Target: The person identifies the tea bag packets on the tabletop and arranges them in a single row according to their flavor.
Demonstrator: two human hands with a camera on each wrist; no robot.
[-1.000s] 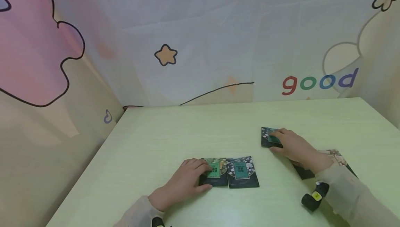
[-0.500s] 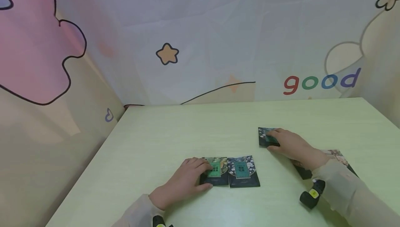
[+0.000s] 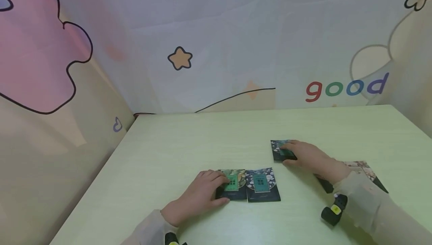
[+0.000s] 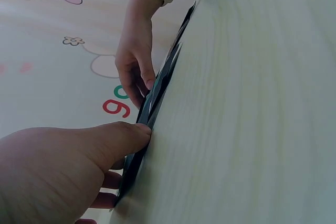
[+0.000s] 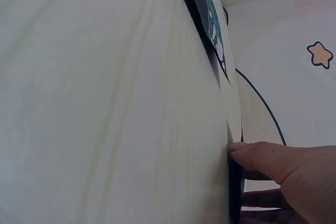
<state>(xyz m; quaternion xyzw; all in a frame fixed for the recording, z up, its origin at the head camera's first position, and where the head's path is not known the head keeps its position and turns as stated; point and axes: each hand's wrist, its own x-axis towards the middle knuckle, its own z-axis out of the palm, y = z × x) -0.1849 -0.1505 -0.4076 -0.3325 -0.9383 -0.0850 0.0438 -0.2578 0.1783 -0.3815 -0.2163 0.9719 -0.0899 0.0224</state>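
Two flat printed sachets lie side by side on the table: a green-labelled sachet (image 3: 237, 192) and a teal-labelled sachet with white blossoms (image 3: 263, 185). My left hand (image 3: 199, 196) rests on the left part of the green-labelled one, its thumb at the near edge. Beyond and to the right, my right hand (image 3: 308, 157) holds another blossom sachet (image 3: 277, 151), fingers over its top and thumb along the near edge. That sachet appears low at the tabletop. In the right wrist view the thumb (image 5: 257, 153) touches its dark edge.
Under the right forearm, partly hidden, lies a sachet with pale brown print (image 3: 366, 170). The light wood-grain table (image 3: 189, 140) meets a printed cloth backdrop (image 3: 219, 50) at its far edge. Each wrist wears a black strapped camera (image 3: 332, 213).
My right hand has moved left and slightly nearer, carrying its blossom sachet along. The left hand and the two side-by-side sachets have stayed in place.
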